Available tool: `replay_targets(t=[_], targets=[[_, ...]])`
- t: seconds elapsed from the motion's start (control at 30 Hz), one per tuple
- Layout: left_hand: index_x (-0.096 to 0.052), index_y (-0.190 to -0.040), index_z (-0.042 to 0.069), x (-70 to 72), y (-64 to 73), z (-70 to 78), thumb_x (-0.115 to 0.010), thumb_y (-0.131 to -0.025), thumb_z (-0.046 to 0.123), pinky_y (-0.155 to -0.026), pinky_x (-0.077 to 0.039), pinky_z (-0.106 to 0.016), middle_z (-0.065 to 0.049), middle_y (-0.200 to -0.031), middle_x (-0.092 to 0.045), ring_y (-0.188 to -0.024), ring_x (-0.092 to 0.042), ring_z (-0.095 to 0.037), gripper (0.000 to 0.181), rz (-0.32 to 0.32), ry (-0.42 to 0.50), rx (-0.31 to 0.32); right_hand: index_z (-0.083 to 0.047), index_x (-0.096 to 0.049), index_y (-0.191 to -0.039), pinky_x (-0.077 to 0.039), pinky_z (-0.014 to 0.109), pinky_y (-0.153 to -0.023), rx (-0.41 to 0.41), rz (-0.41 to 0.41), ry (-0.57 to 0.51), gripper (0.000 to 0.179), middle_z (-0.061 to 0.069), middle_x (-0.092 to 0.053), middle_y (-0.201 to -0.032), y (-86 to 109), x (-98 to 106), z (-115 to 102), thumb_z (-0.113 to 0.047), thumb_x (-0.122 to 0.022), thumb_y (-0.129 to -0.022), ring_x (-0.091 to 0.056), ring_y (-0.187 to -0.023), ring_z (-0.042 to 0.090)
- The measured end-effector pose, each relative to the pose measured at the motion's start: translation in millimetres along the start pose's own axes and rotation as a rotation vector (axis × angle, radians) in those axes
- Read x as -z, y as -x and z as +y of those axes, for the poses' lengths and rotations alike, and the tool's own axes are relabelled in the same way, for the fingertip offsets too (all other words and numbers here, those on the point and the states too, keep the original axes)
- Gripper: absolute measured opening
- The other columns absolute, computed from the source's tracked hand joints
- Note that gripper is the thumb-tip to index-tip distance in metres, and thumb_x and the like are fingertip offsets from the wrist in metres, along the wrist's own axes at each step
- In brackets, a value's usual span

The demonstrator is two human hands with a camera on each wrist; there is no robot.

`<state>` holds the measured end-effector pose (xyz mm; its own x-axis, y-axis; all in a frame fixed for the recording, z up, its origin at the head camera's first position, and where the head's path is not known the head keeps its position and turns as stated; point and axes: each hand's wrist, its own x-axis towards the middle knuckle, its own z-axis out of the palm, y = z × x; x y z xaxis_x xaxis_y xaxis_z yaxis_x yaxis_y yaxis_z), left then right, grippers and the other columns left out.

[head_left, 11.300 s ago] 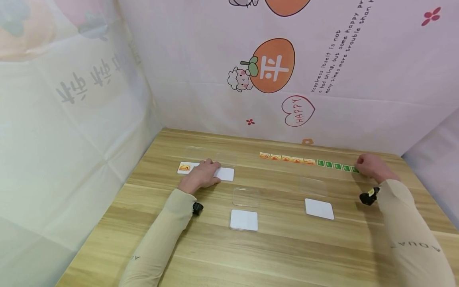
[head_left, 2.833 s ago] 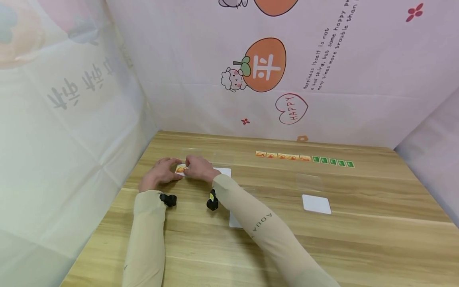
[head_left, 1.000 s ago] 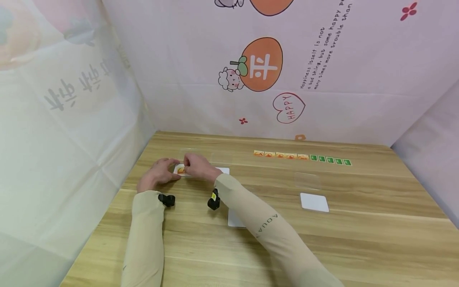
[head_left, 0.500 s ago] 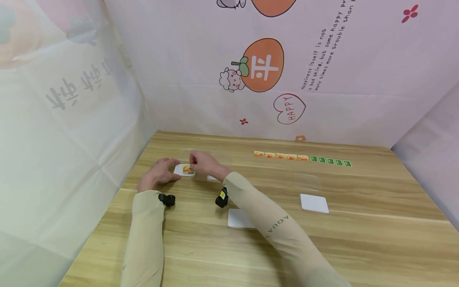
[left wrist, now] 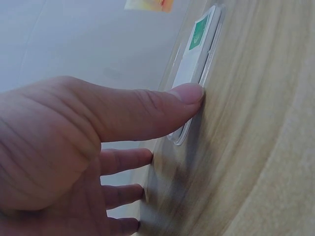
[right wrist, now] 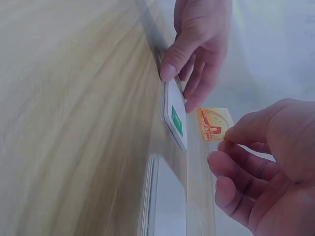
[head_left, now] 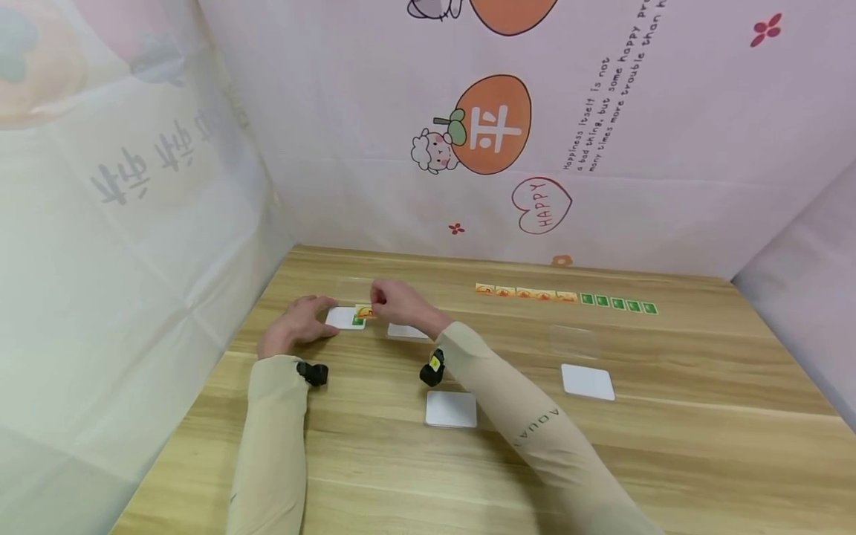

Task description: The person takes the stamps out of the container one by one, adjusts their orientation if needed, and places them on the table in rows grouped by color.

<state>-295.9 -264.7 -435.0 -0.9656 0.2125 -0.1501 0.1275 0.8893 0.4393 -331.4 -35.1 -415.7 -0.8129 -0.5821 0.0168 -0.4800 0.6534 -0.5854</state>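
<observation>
My right hand [head_left: 404, 305] pinches a small orange paper picture [right wrist: 212, 124] between thumb and index finger, held up near the right end of a white rounded plate [head_left: 342, 318]. A small green paper square [right wrist: 177, 122] lies on that plate's right end. My left hand [head_left: 297, 324] holds the plate at its left end, thumb at the near edge and fingers at the far edge. In the left wrist view the thumb [left wrist: 147, 110] overlaps the plate's side, which shows a clear rim.
A second white plate [head_left: 408, 332] lies just right; others lie at front centre [head_left: 451, 409] and right [head_left: 588, 382]. Nearly invisible clear sheets, one at right [head_left: 575, 342], lie behind them. A row of orange pictures [head_left: 524, 293] and green squares [head_left: 618, 303] runs along the back.
Right hand has lifted the orange picture off the plate and moved right, uncovering the green square. Much earlier it was at the green row's end, while the left hand lay between two plates.
</observation>
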Motion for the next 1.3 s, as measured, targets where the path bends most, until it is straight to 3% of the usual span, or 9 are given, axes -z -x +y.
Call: replay_targets(t=[0.43,1.13,1.3], targets=[[-0.048,-0.143,0.009,-2.2,-2.6,-0.4,-0.069,-0.091,0.03,-0.11,-0.027,-0.065,-0.029,-0.151,-0.034,-0.138,-0.03,-0.049,0.06,0.005,0.008,-0.009,-0.007,-0.057,-0.095,-0.045,0.023,-0.058,-0.034,0.003,-0.081,0.003,0.005,-0.06,-0.087,12.6,15,19,-0.01,-0.056,-0.096,-0.055,-0.07,0.014],[-0.047,-0.145,0.01,-2.3,-0.6,0.1,-0.068,-0.092,0.029,-0.11,-0.027,-0.065,-0.028,-0.152,-0.033,-0.139,-0.03,-0.048,0.06,0.001,0.008,0.005,-0.005,-0.059,-0.094,-0.043,0.023,-0.061,-0.014,0.043,-0.136,0.005,0.005,-0.061,-0.087,21.9,30,40,-0.008,-0.056,-0.095,-0.052,-0.073,0.014],[-0.047,-0.145,0.01,-1.6,-1.4,-2.5,-0.068,-0.091,0.029,-0.11,-0.026,-0.065,-0.028,-0.153,-0.032,-0.14,-0.028,-0.048,0.06,-0.003,0.006,0.007,-0.006,-0.058,-0.095,-0.047,0.023,-0.061,-0.008,0.072,-0.163,0.004,0.006,-0.061,-0.088,19.2,35,45,-0.008,-0.056,-0.096,-0.056,-0.072,0.015]])
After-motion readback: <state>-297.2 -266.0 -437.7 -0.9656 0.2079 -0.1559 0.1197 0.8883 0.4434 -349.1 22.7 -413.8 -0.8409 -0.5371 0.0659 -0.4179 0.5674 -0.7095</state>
